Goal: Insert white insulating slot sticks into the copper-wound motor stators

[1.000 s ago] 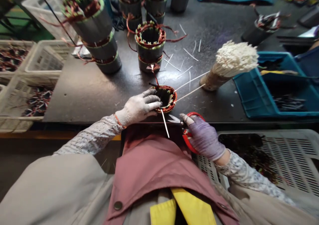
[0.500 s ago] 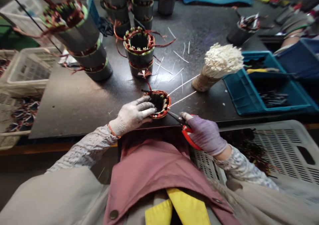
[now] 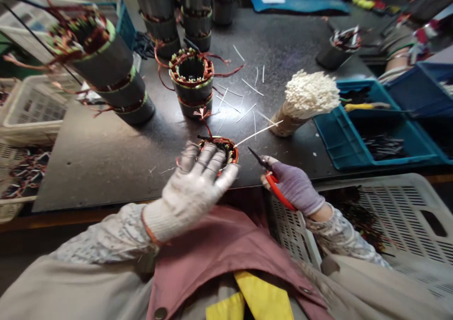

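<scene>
In a white glove, my left hand (image 3: 193, 188) is spread over the near side of a wound motor stator (image 3: 236, 155), hiding much of it; contact is hard to tell. A white tie cord (image 3: 256, 133) sticks out from the stator's rim to the right. A dark lead with a frayed copper end (image 3: 202, 114) rises from its far side. My right hand (image 3: 295, 188), in a purple glove, is closed around red-handled scissors (image 3: 278, 190). Their dark blades point up and left, apart from the stator and the cord.
Cut white cord pieces (image 3: 252, 87) lie beyond the stator. A bundle of white cords (image 3: 311, 93) stands beside blue bins (image 3: 327, 138). Stacked stators (image 3: 120, 88) stand left, another stack (image 3: 194, 91) mid-table. A white crate (image 3: 399, 188) sits at lower right. Another person's hand (image 3: 398, 44) shows far right.
My left hand has lifted from the stator's opening and come nearer, fingers spread. The scissors have pulled away from the rim. One of two cords standing out from the rim is no longer there.
</scene>
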A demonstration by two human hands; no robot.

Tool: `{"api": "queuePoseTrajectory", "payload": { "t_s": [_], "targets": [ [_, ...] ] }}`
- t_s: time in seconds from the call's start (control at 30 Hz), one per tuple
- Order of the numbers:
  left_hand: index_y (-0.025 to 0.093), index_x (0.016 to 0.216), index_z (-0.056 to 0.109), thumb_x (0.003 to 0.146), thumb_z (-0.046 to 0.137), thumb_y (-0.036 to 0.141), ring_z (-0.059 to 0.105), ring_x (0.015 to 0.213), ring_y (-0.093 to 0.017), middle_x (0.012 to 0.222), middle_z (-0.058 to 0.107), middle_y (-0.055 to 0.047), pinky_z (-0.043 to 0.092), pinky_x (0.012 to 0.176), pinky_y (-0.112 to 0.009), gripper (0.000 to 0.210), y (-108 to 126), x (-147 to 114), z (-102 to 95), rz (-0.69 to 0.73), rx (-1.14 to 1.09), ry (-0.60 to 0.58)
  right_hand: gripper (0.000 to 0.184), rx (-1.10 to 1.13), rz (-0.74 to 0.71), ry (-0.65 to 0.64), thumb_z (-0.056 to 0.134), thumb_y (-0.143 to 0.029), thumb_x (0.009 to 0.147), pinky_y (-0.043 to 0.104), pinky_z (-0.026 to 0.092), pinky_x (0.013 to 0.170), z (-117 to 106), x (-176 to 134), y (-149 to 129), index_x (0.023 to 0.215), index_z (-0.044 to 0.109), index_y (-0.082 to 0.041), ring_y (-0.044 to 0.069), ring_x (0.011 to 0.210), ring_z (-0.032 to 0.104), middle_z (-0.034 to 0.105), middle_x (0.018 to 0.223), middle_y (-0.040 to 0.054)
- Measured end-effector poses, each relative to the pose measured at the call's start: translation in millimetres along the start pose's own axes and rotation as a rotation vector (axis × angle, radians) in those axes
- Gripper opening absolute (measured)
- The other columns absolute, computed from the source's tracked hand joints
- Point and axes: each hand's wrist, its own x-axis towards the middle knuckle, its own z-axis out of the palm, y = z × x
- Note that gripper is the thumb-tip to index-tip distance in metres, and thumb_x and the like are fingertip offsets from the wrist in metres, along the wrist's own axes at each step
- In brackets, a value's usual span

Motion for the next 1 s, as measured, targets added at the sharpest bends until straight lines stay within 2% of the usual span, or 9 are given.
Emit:
{"api": "queuePoseTrajectory", "payload": {
  "t_s": [0.1,0.23,0.43,0.6,0.77,0.83,0.9,0.97,1.0],
  "targets": [
    [0.023,0.139,0.055,0.094,0.047,0.013,0.065,0.116,-0.031,0.122,0.070,-0.018,0.044,0.106,-0.056,0.047,23.9,18.7,14.8,-0.084,0.048,-0.148,0.052,0.014,0.025,-0.067,0.059,-0.027,0.081,0.034,0.058,0.089,-1.6,17.8,-7.4,0.132,0.061,-0.015,0.026,0.102,0.072,0.072,0.119,0.0117],
    [0.022,0.147,0.046,0.094,0.042,0.010,0.071,0.084,-0.023,0.094,0.073,-0.013,0.055,0.086,-0.042,0.054,25.9,34.4,44.3,-0.111,0.016,-0.305,0.052,0.014,0.025,-0.119,0.060,-0.026,0.080,0.034,0.057,0.088,-4.3,34.2,-21.0,0.130,0.063,-0.015,0.028,0.101,0.072,0.073,0.116,0.0117],
    [0.025,0.149,0.041,0.093,0.045,0.013,0.070,0.079,-0.023,0.091,0.070,-0.011,0.053,0.074,-0.038,0.057,20.5,27.6,39.8,-0.121,-0.030,-0.353,0.045,0.062,-0.029,-0.073,0.061,-0.022,0.079,0.029,0.057,0.078,2.2,29.8,-14.8,0.123,0.067,-0.020,0.024,0.087,0.074,0.077,0.099,0.0069],
    [0.022,0.144,0.047,0.088,0.056,0.020,0.067,0.078,-0.022,0.089,0.070,-0.009,0.052,0.074,-0.036,0.057,-37.1,-10.9,30.2,-0.075,0.006,-0.331,0.044,-0.029,0.050,-0.005,0.059,-0.025,0.083,0.030,0.057,0.070,15.4,21.0,8.7,0.126,0.065,-0.020,0.023,0.080,0.074,0.077,0.094,0.0078],
    [0.026,0.136,0.055,0.082,0.063,0.017,0.066,0.097,-0.028,0.106,0.072,-0.011,0.051,0.087,-0.043,0.055,-103.6,-30.1,-8.7,-0.233,0.125,-0.429,0.051,-0.273,0.113,0.023,0.061,-0.033,0.086,0.033,0.056,0.066,20.7,40.0,10.7,0.133,0.061,-0.015,0.027,0.086,0.073,0.074,0.110,0.0150],
    [0.028,0.130,0.060,0.085,0.058,0.015,0.064,0.106,-0.031,0.115,0.070,-0.013,0.047,0.096,-0.051,0.047,-108.5,-12.1,-25.3,-0.254,0.227,-0.362,0.047,-0.367,0.113,0.080,0.061,-0.035,0.087,0.035,0.055,0.064,18.3,50.7,5.5,0.130,0.064,-0.015,0.028,0.084,0.072,0.072,0.113,0.0165],
    [0.028,0.133,0.059,0.089,0.052,0.017,0.060,0.116,-0.031,0.124,0.067,-0.013,0.039,0.107,-0.055,0.045,-106.2,22.3,-32.9,-0.245,0.290,-0.201,0.040,-0.413,0.038,0.207,0.062,-0.033,0.088,0.036,0.055,0.067,16.2,57.1,-0.2,0.122,0.068,-0.014,0.029,0.087,0.071,0.070,0.117,0.0177],
    [0.026,0.144,0.048,0.091,0.051,0.022,0.055,0.126,-0.030,0.133,0.062,-0.013,0.031,0.115,-0.053,0.054,-105.2,67.6,-28.1,-0.251,0.286,-0.079,0.033,-0.387,-0.104,0.369,0.061,-0.029,0.089,0.038,0.056,0.077,16.4,56.1,-6.7,0.115,0.071,-0.013,0.029,0.095,0.069,0.070,0.118,0.0176],
    [0.024,0.150,0.041,0.089,0.054,0.025,0.052,0.130,-0.031,0.137,0.059,-0.014,0.030,0.116,-0.052,0.062,-106.9,91.2,-21.6,-0.280,0.267,-0.088,0.030,-0.351,-0.183,0.440,0.060,-0.028,0.090,0.038,0.056,0.081,17.8,52.6,-10.5,0.113,0.071,-0.013,0.028,0.097,0.068,0.070,0.117,0.0168]
  ]
}}
